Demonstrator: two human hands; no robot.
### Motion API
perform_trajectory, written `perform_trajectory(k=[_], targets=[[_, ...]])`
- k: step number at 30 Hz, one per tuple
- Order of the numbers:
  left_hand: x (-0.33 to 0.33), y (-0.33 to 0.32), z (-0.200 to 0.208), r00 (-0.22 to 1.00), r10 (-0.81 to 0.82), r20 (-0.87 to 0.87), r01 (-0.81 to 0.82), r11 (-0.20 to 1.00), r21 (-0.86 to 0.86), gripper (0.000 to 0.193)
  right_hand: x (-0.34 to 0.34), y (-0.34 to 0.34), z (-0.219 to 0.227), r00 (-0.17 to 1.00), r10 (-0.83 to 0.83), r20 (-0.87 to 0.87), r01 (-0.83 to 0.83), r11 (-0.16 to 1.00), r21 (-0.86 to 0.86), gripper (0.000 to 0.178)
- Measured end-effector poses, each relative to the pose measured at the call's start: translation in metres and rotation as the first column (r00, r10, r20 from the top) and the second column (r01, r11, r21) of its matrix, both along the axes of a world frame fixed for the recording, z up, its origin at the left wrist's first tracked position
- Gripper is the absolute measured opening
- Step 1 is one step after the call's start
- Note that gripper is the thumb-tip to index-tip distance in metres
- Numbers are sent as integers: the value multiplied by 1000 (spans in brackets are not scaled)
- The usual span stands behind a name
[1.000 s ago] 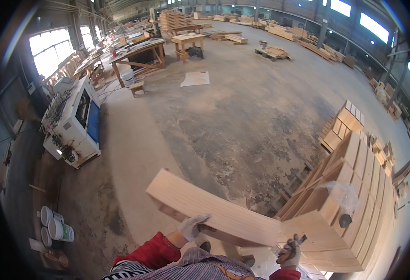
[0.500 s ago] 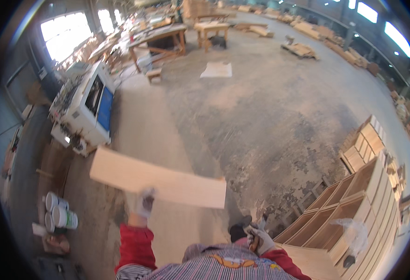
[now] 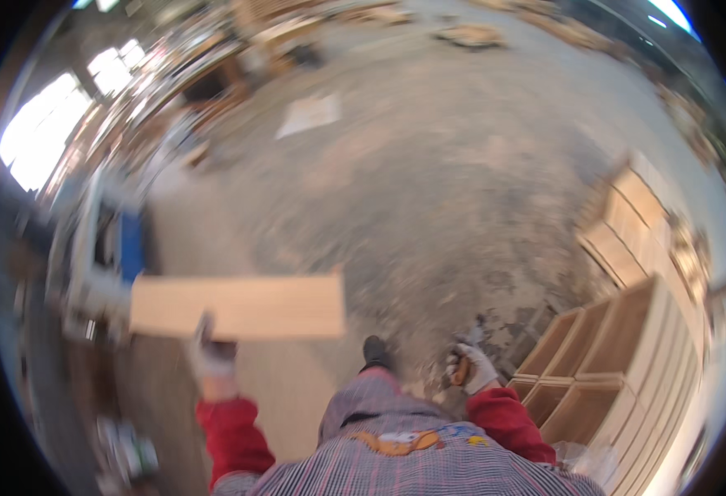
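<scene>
My left hand (image 3: pixel 211 351), in a pale glove with dark fingers, grips the lower edge of a long, flat wooden board (image 3: pixel 243 307). The board is held out in front of me, over the floor, its long side running left to right. My right hand (image 3: pixel 476 368), in a whitish glove, hangs low beside the wooden drawer boxes. Its fingers are closed round a brown, handle-like object (image 3: pixel 459 369), whose kind is too blurred to tell.
Stacked open wooden drawer boxes (image 3: pixel 598 339) stand close on my right, with more boxes (image 3: pixel 627 217) beyond. A white and blue machine (image 3: pixel 102 248) is at the left. A pale sheet (image 3: pixel 309 114) lies on the concrete floor (image 3: pixel 429 182). Wooden workbenches (image 3: pixel 214 78) stand far left.
My view has turned right, so the surroundings shift left. The board has gone from slanted to nearly level. My right hand has moved out from my body. Both hands keep their hold.
</scene>
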State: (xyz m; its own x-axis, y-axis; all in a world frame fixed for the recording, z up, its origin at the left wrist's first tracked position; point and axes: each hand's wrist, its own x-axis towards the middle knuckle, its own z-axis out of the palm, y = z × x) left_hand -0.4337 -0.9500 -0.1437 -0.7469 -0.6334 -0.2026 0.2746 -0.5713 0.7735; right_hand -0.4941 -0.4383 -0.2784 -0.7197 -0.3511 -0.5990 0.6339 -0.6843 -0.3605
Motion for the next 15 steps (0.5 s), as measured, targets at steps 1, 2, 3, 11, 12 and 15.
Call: perform_trajectory(k=[1, 2, 3, 11, 12, 15], targets=[[-39, 12, 7, 994, -103, -39, 106, 990, 93, 46, -28, 10, -7, 999, -45, 9, 45, 999, 13, 30], [-72, 28, 13, 992, -127, -25, 128, 991, 28, 49, -56, 18, -14, 996, -80, 23, 80, 997, 15, 30], [-96, -4, -17, 983, -185, 7, 185, 981, 53, 52, -78, 21, -16, 991, -130, -5, 130, 991, 16, 30], [-475, 26, -41, 839, -510, 188, 508, 859, 64, 54, -246, 99, -22, 830, -555, 54, 544, 827, 139, 20], [-519, 32, -43, 825, -533, 186, 541, 841, 11, 52, -257, 102, -20, 811, -581, 61, 567, 808, 159, 19], [-649, 76, -51, 853, -472, 222, 513, 838, -187, 48, -294, 136, -49, 690, -715, 112, 709, 699, 96, 15]])
